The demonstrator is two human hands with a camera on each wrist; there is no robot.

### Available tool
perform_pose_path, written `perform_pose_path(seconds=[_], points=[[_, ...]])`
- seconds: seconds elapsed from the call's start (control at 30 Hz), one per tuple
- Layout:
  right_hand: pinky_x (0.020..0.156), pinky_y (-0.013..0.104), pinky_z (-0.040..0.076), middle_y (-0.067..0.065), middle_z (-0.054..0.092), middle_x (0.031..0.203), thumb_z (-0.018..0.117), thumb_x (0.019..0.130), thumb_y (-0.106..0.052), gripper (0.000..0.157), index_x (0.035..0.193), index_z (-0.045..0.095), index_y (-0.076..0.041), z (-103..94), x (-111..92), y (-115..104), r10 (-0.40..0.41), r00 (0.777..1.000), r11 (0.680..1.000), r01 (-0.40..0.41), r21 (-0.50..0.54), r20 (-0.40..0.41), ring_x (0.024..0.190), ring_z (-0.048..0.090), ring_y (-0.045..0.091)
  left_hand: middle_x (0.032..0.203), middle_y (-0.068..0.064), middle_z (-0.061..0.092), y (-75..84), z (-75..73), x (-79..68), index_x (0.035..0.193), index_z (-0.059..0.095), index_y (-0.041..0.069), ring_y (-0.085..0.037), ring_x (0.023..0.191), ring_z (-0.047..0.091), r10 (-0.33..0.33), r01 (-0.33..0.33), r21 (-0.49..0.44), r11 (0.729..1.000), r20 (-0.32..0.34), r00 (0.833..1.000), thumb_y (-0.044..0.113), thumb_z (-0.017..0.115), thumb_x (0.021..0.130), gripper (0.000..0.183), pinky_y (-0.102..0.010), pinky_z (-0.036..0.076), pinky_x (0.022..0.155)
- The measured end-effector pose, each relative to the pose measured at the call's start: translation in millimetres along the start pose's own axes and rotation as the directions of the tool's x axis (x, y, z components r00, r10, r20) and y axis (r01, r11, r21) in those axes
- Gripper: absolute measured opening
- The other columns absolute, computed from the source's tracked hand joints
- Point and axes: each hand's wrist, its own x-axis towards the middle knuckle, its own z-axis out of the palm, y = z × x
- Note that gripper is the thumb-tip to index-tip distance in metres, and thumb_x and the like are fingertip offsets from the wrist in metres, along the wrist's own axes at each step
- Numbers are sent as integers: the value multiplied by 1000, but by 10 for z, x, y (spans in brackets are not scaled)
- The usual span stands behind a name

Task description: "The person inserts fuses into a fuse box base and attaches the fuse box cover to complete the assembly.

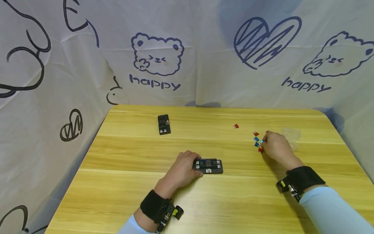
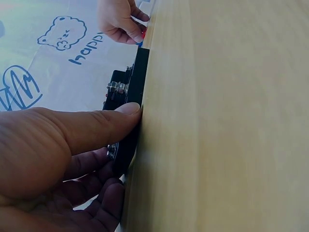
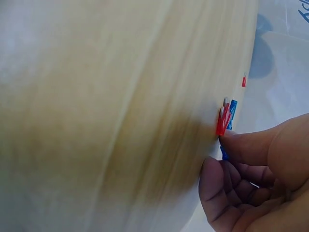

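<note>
My left hand (image 1: 184,167) grips the left end of a black fuse block (image 1: 212,166) lying on the table, studded with metal terminals. In the left wrist view the thumb lies along the edge of the fuse block (image 2: 135,82), with fingers curled at its other side. Farther right, my right hand (image 1: 276,146) is down at a small group of red and blue blade fuses. Its thumb and fingertips pinch a blue blade fuse (image 3: 224,152), mostly covered by the fingers. Beside the hand lie a red blade fuse (image 1: 260,150) and a blue blade fuse (image 1: 256,139).
A second black fuse block (image 1: 164,124) lies at the back left of the wooden table (image 1: 128,195). One red blade fuse (image 1: 236,126) sits apart from the group. Behind the right hand is a clear plastic box (image 1: 291,133). White drawn-on cloth (image 1: 204,65) hangs around the table.
</note>
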Motion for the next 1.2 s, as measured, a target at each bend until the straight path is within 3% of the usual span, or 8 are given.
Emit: perform_pose_path(seconds=[0.3,0.5,0.83,1.2], points=[[52,34,36,11,63,78,57,95,-14,12,90,60,-3,3,-42,-13,7,999,1000,-7,18,-32,59,49,23,116,-2,58,-10,0,6,119,61,13,-21,100,46,4,-4,0,1000,1,1000,28,81,75,50,-37,43,89],[49,33,39,12,66,76,55,97,-16,16,99,57,0,-18,-135,-126,-9,997,998,14,66,-82,57,53,21,116,-2,58,-4,1,4,119,61,13,-21,100,45,6,-6,1,1000,2,1000,29,81,75,51,-36,43,88],[58,36,41,9,66,81,62,94,-19,12,94,63,-7,59,-257,-629,-136,974,985,153,78,-182,63,53,20,113,-4,59,8,-10,2,117,62,11,-22,98,47,20,-20,6,1000,-12,1000,28,82,74,50,-36,44,87],[55,31,42,-1,65,75,65,92,-21,7,91,66,-14,312,-418,-1207,-249,960,948,269,168,-131,61,50,13,113,-3,59,21,-26,2,117,61,12,-22,98,46,11,-11,3,1000,0,1000,28,81,76,49,-36,44,87]])
